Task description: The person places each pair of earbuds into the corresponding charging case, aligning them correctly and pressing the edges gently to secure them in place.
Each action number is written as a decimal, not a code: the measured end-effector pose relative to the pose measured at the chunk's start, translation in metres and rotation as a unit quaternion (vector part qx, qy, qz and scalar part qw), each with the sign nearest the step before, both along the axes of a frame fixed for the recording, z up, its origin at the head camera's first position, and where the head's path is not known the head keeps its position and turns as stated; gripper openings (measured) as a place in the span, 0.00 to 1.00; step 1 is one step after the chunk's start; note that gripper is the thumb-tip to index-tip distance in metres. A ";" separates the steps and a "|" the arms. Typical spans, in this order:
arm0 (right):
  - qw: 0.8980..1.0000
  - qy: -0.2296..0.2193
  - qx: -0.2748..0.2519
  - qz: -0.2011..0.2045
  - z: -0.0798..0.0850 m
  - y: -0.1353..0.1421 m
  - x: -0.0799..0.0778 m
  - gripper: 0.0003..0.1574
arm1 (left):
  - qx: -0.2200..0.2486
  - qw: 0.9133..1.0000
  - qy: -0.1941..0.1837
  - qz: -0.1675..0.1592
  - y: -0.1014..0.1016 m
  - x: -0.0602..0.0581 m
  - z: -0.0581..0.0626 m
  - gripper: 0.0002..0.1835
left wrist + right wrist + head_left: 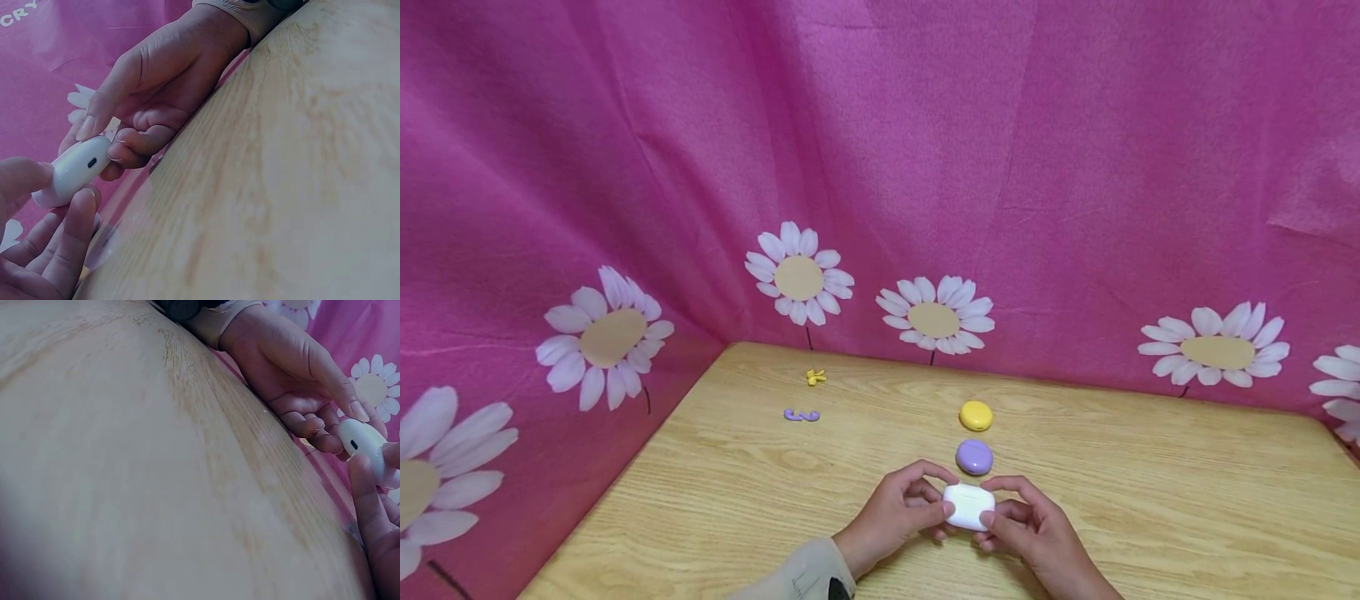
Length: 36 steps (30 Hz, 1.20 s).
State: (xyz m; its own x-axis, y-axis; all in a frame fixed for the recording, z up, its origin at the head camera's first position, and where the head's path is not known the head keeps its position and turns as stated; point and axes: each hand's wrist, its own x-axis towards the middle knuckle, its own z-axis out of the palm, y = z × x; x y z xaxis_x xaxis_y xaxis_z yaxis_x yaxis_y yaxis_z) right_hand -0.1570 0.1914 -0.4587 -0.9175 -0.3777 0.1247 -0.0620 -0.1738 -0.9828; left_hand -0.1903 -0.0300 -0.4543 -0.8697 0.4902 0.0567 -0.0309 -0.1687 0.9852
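Both hands hold a white earbud case (pixel 969 507) between them, low over the wooden table. My left hand (pixel 901 510) pinches its left end between thumb and fingers. At the other end, my right hand (pixel 1036 527) grips it the same way, thumb on the near face. The case looks closed, and a small dark port shows on the white case (pixel 78 169) in the left wrist view. Just beyond the hands lies a round purple case (pixel 974 457), with a round yellow case (pixel 976 415) behind it.
Toward the back left of the table (pixel 700 483) lie a pair of purple earbuds (pixel 802 415) and, farther back, yellow earbuds (pixel 816 377). A pink cloth (pixel 880 167) with daisies hangs along the back and left edges.
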 end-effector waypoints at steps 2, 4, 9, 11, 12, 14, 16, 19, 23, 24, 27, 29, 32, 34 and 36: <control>1.000 0.000 0.001 -0.002 0.000 0.000 0.000 0.23 | 0.000 1.000 0.000 0.000 0.000 0.000 0.000 0.16; 1.000 -0.002 0.002 -0.003 0.000 0.000 0.000 0.23 | 0.000 1.000 0.000 -0.001 0.000 0.000 0.000 0.16; 1.000 -0.013 0.005 -0.006 0.002 -0.001 0.000 0.23 | 0.000 1.000 0.002 -0.001 0.000 0.000 0.000 0.16; 1.000 -0.017 0.005 -0.007 0.002 -0.001 0.000 0.23 | -0.001 1.000 0.003 -0.001 0.000 0.000 0.000 0.16; 1.000 -0.017 0.005 -0.007 0.002 -0.001 0.000 0.23 | -0.002 1.000 0.003 -0.001 0.000 0.001 0.000 0.16; 1.000 -0.017 0.004 -0.006 0.002 -0.001 0.000 0.23 | -0.003 1.000 0.003 -0.001 0.000 0.001 0.000 0.16; 1.000 -0.015 0.004 -0.005 0.001 -0.001 0.000 0.22 | -0.005 1.000 0.002 -0.003 0.000 0.001 0.000 0.16; 1.000 -0.008 0.009 -0.002 0.001 0.000 0.000 0.22 | -0.012 1.000 0.003 -0.010 -0.001 0.001 0.001 0.16; 1.000 -0.009 0.017 0.001 0.001 0.000 0.000 0.22 | -0.042 0.999 0.010 -0.021 -0.002 -0.001 0.002 0.19; 1.000 -0.012 0.020 0.002 0.001 0.000 0.000 0.23 | -0.054 0.998 0.015 -0.024 -0.003 -0.002 0.002 0.20; 0.999 -0.022 0.041 0.004 0.002 0.000 0.000 0.26 | -0.091 0.995 0.032 -0.029 -0.004 -0.003 0.003 0.23; 0.998 -0.028 0.062 0.006 0.003 -0.001 0.000 0.29 | -0.108 0.993 0.042 -0.031 -0.005 -0.003 0.003 0.24; 0.995 -0.023 0.092 0.007 0.006 -0.002 0.001 0.32 | -0.116 0.992 0.049 -0.030 -0.005 -0.002 0.002 0.24; 0.994 -0.016 0.112 0.008 0.007 -0.002 0.002 0.33 | -0.117 0.991 0.054 -0.030 -0.005 -0.002 0.002 0.24; 0.991 -0.003 0.132 0.007 0.009 -0.002 0.002 0.34 | -0.117 0.991 0.058 -0.031 -0.005 -0.002 0.002 0.23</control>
